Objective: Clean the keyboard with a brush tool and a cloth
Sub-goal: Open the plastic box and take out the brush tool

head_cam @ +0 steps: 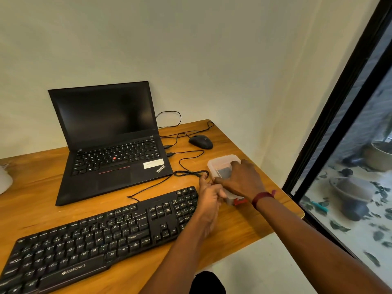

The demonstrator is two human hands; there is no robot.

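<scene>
A black Zebronics keyboard lies slanted across the front of the wooden desk. To its right stands a clear plastic box with something dark inside and a red clip at its near end. My right hand reaches over the box, fingers bent down onto its left rim. At the box's near left side my left hand is curled against it. Whether either hand truly grips the box is hidden. No brush or cloth shows plainly.
An open black ThinkPad laptop stands behind the keyboard. A black mouse sits at the back right, with thin black cables looping between the laptop and the box. The desk's right edge runs beside a dark-framed window.
</scene>
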